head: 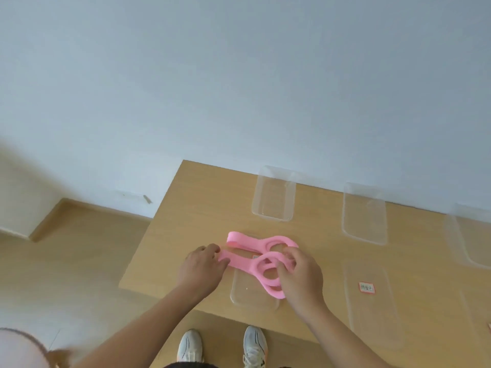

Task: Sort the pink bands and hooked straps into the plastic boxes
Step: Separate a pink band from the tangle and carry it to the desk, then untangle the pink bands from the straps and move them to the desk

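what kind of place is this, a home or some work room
Likely a plain room set up as a sorting station; home or workplace is unclear. A light wooden table stands against a bare pale wall, and clear plastic boxes lie in rows on it, one with a pink label.

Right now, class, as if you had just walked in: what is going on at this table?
A person stands at a wooden table and handles pink bands with both hands. The left hand pinches the straight end of one band, and the right hand grips the looped ends. The bands are held over a clear plastic box at the near edge. The other clear boxes hold no bands; one of them bears a pink label.
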Available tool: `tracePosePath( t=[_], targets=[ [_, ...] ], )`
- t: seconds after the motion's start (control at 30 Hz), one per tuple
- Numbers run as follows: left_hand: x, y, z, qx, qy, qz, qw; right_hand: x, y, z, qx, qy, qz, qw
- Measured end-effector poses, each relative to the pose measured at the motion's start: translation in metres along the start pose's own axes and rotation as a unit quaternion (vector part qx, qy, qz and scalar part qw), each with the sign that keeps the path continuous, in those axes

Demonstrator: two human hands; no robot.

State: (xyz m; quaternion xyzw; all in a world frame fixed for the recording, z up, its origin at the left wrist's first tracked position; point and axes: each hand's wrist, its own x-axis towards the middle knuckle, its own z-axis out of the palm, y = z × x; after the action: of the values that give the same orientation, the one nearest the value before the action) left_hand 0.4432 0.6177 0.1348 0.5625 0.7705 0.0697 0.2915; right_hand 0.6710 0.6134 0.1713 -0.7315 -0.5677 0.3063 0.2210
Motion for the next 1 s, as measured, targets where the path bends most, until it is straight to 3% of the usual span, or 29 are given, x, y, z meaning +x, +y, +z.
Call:
tracePosePath(
  t=[0.07, 0.17, 0.4, 0.57, 0.73, 1.0],
  targets=[
    [-0.014, -0.017, -0.005, -0.01, 0.013, -0.004, 1.0, 0.0, -0.018, 0.01, -0.041, 0.028, -0.094, 0.994],
    [-0.045, -0.048, -0.016, -0.037, 0.047, -0.031, 0.998, 0.001, -0.043, 0.031, -0.071, -0.001, -0.198, 0.978],
    [-0.157, -0.134, -0.045, -0.074, 0.162, -0.178, 0.968, -0.031, -0.098, 0.103, -0.159, -0.24, -0.355, 0.889],
    [-0.245, -0.2, -0.049, -0.103, 0.236, -0.288, 0.922, -0.083, -0.131, 0.149, -0.192, -0.329, -0.425, 0.821],
    [-0.331, -0.27, -0.032, -0.139, 0.272, -0.387, 0.87, -0.148, -0.166, 0.198, -0.22, -0.369, -0.499, 0.752],
    [-0.438, -0.378, -0.007, -0.184, 0.307, -0.47, 0.807, -0.273, -0.201, 0.279, -0.277, -0.415, -0.546, 0.673]
  ],
)
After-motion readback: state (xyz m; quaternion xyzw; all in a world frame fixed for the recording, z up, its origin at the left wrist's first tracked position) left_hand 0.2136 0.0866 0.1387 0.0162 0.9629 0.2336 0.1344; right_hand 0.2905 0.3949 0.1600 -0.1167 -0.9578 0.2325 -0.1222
